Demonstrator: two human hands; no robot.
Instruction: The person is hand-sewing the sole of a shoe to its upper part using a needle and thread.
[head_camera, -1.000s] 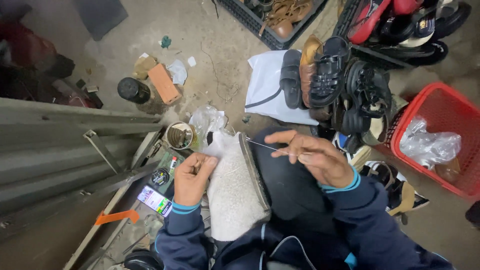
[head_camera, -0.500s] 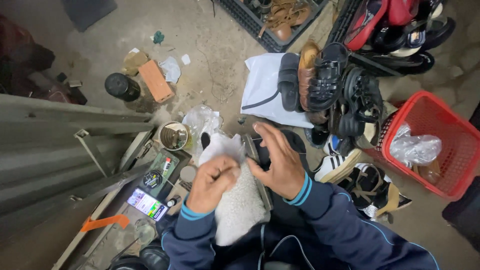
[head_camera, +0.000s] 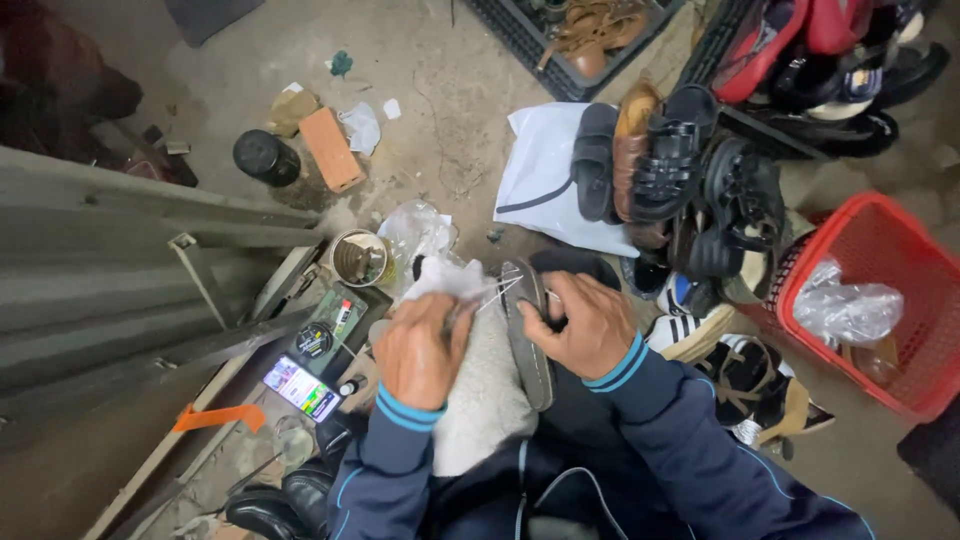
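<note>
Shoe (head_camera: 528, 335) lies on the person's lap, sole edge up, its long axis running away from the body, toe end far and heel end near. It rests against a white cloth (head_camera: 480, 385) spread over the knees. The right hand (head_camera: 585, 325) grips the shoe from the right side, fingers curled over the upper edge near the toe end. The left hand (head_camera: 420, 350) sits just left of the shoe on the cloth, fingers pinched together on what looks like a thread (head_camera: 497, 290); the thin pale strands run from the fingertips to the sole edge. Whether a needle is held too is not clear. Both hands are about level, with the shoe between them.

Left of the lap, a phone (head_camera: 300, 388) with a lit screen and a round tin (head_camera: 360, 258) lie among small tools. Farther out on the floor stand a black jar (head_camera: 265, 157) and a brick (head_camera: 330, 148). To the right, sandals (head_camera: 660, 160) are piled beside a red basket (head_camera: 925, 290) holding a clear bag (head_camera: 848, 310).
</note>
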